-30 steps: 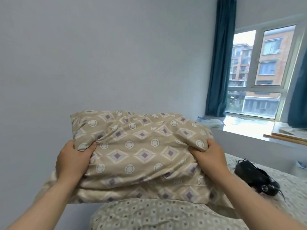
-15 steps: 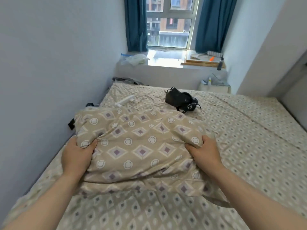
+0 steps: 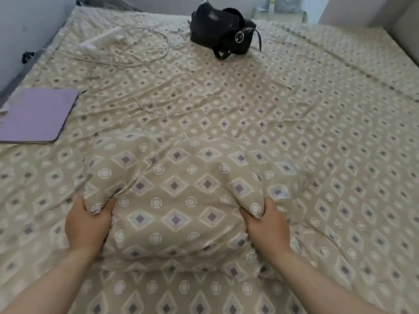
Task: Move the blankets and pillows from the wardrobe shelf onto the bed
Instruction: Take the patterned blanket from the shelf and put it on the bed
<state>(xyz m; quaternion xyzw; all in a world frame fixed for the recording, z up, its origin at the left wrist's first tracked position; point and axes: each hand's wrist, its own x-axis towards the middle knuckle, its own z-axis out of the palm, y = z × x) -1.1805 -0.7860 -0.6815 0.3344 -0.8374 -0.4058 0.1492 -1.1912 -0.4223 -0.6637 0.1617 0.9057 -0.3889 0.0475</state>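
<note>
1. Left hand and right hand each gripped a bunched near corner of the pillow.
2. The pillow lay on the bed, long axis left to right.
3. No readable writing showed on it.
4. Farther off sat a purple pad, white cable and black bag.

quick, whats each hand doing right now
Left hand: closed, fingers gripping the left edge of the pillow.
Right hand: closed, gripping the pillow's right edge.
</note>
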